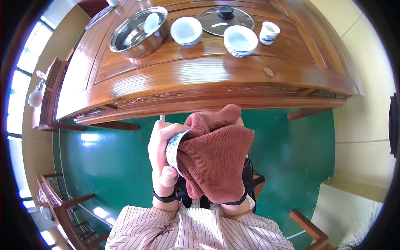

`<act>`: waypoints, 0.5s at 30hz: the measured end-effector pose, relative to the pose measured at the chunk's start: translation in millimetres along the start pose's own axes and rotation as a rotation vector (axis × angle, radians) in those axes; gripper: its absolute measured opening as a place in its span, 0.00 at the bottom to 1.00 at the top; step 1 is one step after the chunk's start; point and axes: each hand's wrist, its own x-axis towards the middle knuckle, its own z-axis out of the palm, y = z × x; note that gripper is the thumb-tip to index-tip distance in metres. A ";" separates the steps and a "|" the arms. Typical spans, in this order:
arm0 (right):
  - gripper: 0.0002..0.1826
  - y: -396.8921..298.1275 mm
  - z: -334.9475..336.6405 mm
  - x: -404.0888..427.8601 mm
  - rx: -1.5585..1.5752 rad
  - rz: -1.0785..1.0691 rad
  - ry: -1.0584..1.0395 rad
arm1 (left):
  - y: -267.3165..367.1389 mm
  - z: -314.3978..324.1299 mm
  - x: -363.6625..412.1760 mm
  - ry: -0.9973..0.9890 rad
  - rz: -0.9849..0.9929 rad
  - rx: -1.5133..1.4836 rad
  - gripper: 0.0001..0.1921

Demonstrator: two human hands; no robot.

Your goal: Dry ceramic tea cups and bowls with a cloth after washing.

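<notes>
In front of my chest, my left hand (160, 147) grips a blue-and-white porcelain bowl (172, 150), tilted so that its mouth faces right. A reddish-brown cloth (215, 159) is pushed into the bowl's mouth and spreads out to the right. My right hand (240, 121) is almost wholly covered by this cloth, with only a sliver of skin showing at its far edge. The cloth drapes over it down to the wrist. How its fingers are placed cannot be seen.
On the carved wooden table (203, 73) ahead stand a steel pot (143, 47) with a bowl inside, a bowl (186, 30), stacked bowls (240, 40), a glass lid (211, 22) and a small cup (269, 33). Wooden furniture (59, 206) stands at left.
</notes>
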 end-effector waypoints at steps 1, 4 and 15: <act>0.16 -1.9 -2.8 0.4 0.075 0.001 -0.089 | 4.9 4.8 3.8 -0.022 -0.017 0.087 0.53; 0.16 -6.0 -9.1 0.2 0.288 0.013 -0.364 | -10.0 20.0 7.3 0.042 -0.052 -0.269 0.68; 0.22 -31.0 15.5 -73.6 -0.893 -0.141 0.680 | -7.0 29.6 19.5 0.216 0.131 -0.457 0.68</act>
